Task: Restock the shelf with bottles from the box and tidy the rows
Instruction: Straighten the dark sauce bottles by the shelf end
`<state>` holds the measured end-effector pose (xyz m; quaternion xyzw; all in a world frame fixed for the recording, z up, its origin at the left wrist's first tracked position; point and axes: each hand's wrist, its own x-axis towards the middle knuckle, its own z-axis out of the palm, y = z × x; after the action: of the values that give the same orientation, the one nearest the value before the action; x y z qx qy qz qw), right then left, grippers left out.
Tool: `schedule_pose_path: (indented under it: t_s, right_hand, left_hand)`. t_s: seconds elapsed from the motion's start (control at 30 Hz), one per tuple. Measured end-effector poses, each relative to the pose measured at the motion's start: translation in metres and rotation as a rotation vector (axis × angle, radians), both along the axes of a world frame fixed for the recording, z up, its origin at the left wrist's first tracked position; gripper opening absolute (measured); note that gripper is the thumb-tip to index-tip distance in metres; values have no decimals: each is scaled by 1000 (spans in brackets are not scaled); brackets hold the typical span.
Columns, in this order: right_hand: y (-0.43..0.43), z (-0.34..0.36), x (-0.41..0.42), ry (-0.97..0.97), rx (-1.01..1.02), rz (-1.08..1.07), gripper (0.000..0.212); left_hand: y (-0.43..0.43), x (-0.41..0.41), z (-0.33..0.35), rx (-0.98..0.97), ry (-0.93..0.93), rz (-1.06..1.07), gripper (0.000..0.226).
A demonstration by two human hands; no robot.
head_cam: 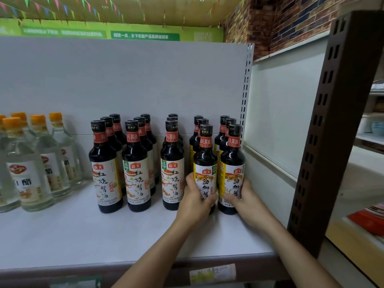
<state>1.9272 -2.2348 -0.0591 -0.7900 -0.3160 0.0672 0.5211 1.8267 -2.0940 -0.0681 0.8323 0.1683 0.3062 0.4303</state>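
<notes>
Yellow-label bottles stand at the right end of the shelf [83, 235]; the left hand [195, 199] curls its fingers [210, 199] round the left front bottle [205, 163]; the right hand [246, 197] holds the right front bottle [233, 161]; slide both back gently, standing straight, labels facing out, lined up with their rows.

Single head-worn wide-angle view. Faces forward, slightly downward, looking onto the shelf [83, 235] from close range; edges visibly bowed.

white shelf [62, 235] carries dark soy sauce bottles [136, 167] and clear vinegar bottles [31, 173].
</notes>
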Motion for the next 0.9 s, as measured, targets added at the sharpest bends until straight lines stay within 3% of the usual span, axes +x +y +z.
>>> schedule_pose_path:
  t_s: [0.9]
  right_hand:
    - [17,-7,28,17,-51,-38,49]
  left_hand:
    - [3,19,2,-70,7,18,84]
